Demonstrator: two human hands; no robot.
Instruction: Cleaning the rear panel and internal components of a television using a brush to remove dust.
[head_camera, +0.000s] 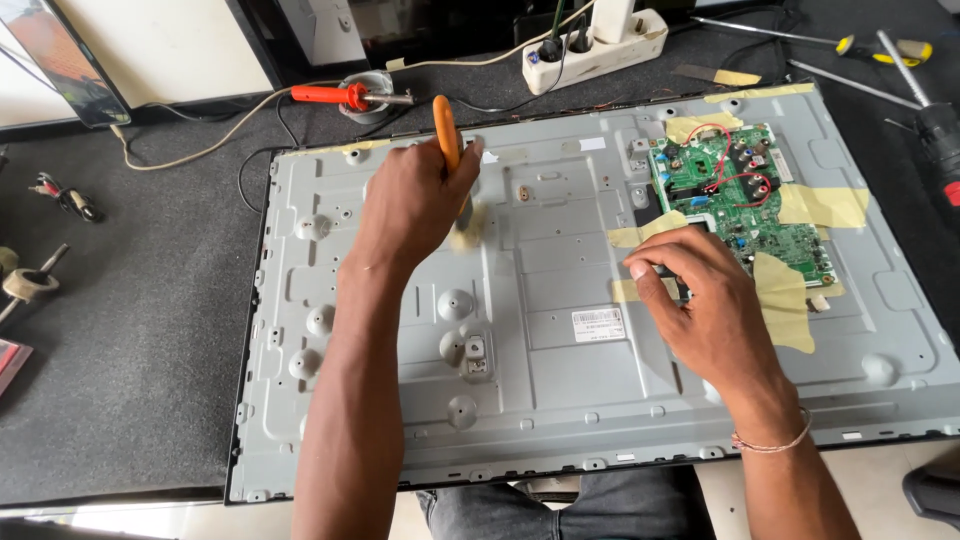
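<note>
We see the large grey sheet-metal back panel (560, 380) lying flat on the dark felt-covered table (130, 330). On its far right part sits the green circuit board (735, 195). Behind the panel lie the white power strip (600, 50) and, further left, the red-handled soldering iron (345, 96). Our left hand (415, 200) rests over the panel's middle, holding the orange-handled brush (447, 135); our right hand (700, 300) lies just before the board.

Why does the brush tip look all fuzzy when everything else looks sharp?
In the head view, the bristles under the left hand are smeared by motion blur, while the orange handle, green circuit board and right hand look crisp; soft daylight leaves only faint shadows on the grey metal panel, with no strong glare.
</note>
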